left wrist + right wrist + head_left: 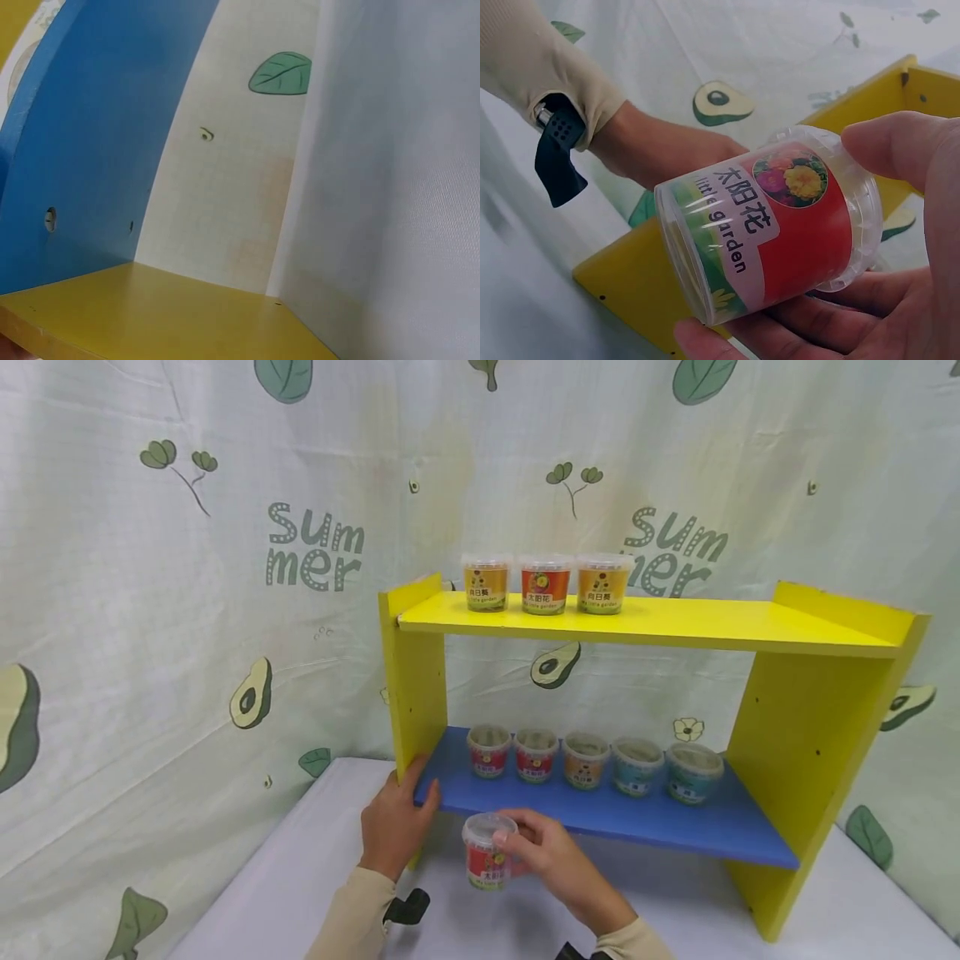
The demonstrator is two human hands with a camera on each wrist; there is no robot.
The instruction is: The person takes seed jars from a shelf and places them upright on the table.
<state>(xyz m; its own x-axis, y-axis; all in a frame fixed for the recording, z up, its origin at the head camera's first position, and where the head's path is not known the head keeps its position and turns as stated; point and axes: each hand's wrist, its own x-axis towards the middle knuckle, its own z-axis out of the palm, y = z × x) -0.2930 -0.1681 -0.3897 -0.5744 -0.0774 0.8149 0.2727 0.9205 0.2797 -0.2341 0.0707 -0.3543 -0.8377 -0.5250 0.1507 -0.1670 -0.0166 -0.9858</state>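
Lower centre: right hand (542, 850) held red-labelled cup (483, 862) between thumb and fingers, presumably to keep it level; left hand (396, 823) gripped yellow side panel (417, 693), probably for bracing.

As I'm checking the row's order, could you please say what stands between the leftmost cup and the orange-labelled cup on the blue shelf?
One red-labelled cup stands between them, as the head view shows.

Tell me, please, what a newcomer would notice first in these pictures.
The yellow-and-blue shelf, right of centre in the head view, would probably stand out first, three cups on top and five cups on its blue board. Then perhaps the red-labelled cup in the right hand, before the shelf; the left hand holds the shelf's left side.
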